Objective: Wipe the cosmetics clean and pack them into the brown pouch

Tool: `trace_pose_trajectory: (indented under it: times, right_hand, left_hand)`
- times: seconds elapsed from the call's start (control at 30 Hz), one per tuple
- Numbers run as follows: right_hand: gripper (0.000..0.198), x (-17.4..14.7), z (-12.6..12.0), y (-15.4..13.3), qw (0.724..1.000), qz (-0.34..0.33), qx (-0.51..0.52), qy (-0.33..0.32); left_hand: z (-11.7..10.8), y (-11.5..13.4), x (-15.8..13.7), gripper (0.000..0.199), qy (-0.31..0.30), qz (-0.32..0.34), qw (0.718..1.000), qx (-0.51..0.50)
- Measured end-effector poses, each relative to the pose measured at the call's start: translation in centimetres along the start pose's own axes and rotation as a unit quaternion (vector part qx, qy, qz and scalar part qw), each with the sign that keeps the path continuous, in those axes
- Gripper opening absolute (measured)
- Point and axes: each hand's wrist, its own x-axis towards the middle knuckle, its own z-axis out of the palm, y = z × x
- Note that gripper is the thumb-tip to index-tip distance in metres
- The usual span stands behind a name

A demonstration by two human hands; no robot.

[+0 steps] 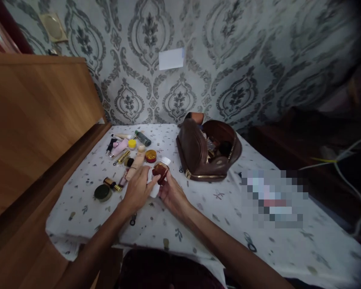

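Observation:
Over the table, my right hand [173, 194] is closed around a small dark red-brown bottle [160, 171] with a white top. A white cloth or tissue [153, 192] is pinched in my left hand [138, 186] and lies against the bottle's side. The left fingers also touch the bottle. Just beyond the hands sits a round red and gold tin [151, 155]. Left of that lies a beige tube [136, 165]. A dark green jar [102, 193] and a small brown bottle with a gold cap [110, 183] rest to the left of my left hand.
An unzipped brown bag [210, 150] with items inside stands right of the hands. Several cosmetics, among them a yellow-lidded jar [132, 143] and a green bottle [143, 138], lie at the back left. A wooden panel [39, 132] borders the left side; a pixelated patch covers something at right.

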Motion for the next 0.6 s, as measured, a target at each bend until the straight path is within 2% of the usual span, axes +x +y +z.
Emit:
trace_pose_trajectory:
  times: [0.07,0.17,0.23,0.43,0.6]
  right_hand:
    - [0.048,-0.4,-0.7,-0.3,0.999,0.025,-0.018,-0.011]
    - [0.054,-0.6,-1.0,-0.3,0.998,0.027,-0.052,-0.036]
    - [0.058,-0.6,-1.1,0.1,0.996,0.019,-0.080,-0.042]
    - [0.059,-0.4,-1.4,0.1,0.993,-0.009,-0.119,0.014]
    - [0.047,-0.3,-1.5,-1.1,0.991,-0.075,-0.099,0.043]
  left_hand:
    - [-0.2,-0.2,0.9,0.030,0.026,-0.002,0.999,-0.019]
    - [-0.3,0.1,2.6,0.033,0.093,-0.009,0.993,-0.069]
    - [0.2,0.7,3.3,0.037,0.102,-0.009,0.990,-0.095]
    - [3.3,2.1,1.9,0.045,0.037,0.007,0.997,-0.060]
    - [3.6,1.2,-0.5,0.058,-0.035,-0.007,0.998,-0.052]
